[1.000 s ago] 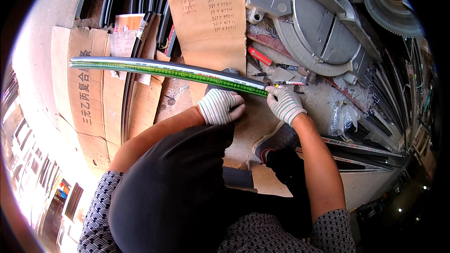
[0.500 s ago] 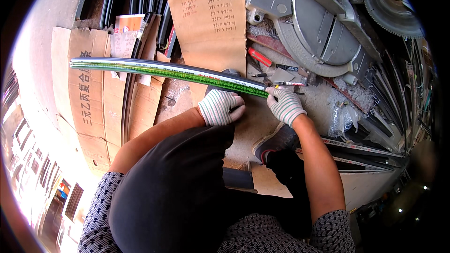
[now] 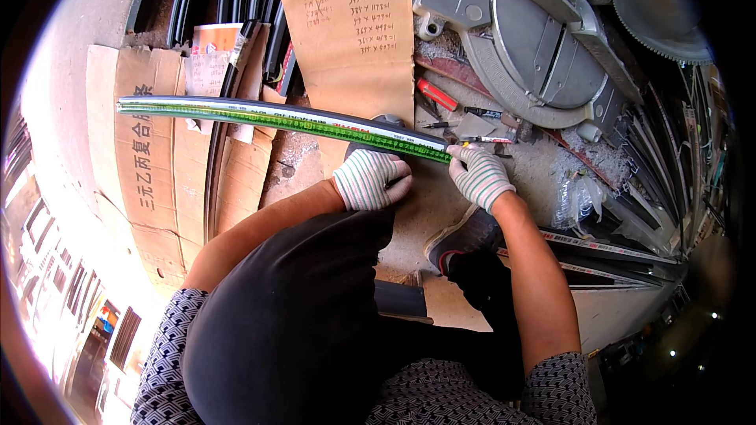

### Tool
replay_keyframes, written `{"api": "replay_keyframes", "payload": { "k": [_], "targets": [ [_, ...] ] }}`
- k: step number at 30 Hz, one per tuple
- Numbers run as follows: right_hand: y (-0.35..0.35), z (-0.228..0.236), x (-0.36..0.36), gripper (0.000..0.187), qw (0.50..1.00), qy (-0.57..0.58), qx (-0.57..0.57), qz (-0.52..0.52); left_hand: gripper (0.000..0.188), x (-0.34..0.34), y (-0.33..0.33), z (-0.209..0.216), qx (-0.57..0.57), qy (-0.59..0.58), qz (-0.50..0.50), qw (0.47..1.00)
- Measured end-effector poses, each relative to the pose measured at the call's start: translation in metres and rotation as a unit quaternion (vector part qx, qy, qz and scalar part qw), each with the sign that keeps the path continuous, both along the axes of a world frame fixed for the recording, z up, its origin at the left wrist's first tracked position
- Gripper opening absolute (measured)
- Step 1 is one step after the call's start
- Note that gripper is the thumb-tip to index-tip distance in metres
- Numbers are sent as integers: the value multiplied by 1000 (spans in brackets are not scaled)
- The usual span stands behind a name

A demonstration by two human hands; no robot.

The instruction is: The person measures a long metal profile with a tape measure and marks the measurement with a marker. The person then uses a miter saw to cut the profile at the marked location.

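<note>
Hardly anything had moved since the earlier frame: both hands and the strip kept their places, and only the circular saw blade (image 3: 669, 31) at the upper right looked hazier. From the left, the dark profile strip (image 3: 291, 112) with its white printed film began over the flattened cardboard (image 3: 150, 228), with the green tape-measure blade (image 3: 378, 140) running along its near edge. Measuring seemed well under way, since the tape already spanned the strip between its left end and the right hand. Beyond the strip lay a handwritten cardboard sheet (image 3: 346, 71) (its small left group of notes was crossed through, the longer column was not). The gloved left hand (image 3: 368, 181) sat curled just below the tape; whether it held anything I could not tell. The gloved right hand (image 3: 476, 173) pinched the tape at its right end, beside the strip's end. No fresh mark could be made out there, so marking, if wanted, was probably left undone. Farther right, the markers (image 3: 492, 139) and the red tool (image 3: 438, 94) lay out of hand, and the mitre saw base (image 3: 543, 55) held no strip.
</note>
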State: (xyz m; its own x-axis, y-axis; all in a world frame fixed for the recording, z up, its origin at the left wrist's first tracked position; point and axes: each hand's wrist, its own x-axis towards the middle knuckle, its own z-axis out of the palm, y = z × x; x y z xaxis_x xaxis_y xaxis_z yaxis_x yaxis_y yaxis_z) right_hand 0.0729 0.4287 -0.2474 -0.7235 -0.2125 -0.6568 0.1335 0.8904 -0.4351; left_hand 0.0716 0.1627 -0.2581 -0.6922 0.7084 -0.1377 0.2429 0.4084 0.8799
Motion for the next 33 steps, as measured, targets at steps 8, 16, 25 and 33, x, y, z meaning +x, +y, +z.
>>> {"api": "replay_keyframes", "payload": {
  "k": [8, 16, 25, 33],
  "targets": [
    [2, -3, 3, 28, 1000, 2, -3, -7, 19, 0, 0, -1, 1, 1, -1, 1000],
    [1, -3, 2, 28, 1000, -4, -1, -6, 19, 1, 0, -2, -3, -10, -2, 1000],
    [3, -5, 4, 27, 1000, 6, 7, 6, 19, -1, 0, 1, -7, -18, -5, 1000],
    [0, -3, 2, 28, 1000, 1, 3, -4, 11, 0, 0, 1, 4, -1, -1, 1000]
  ]
}}
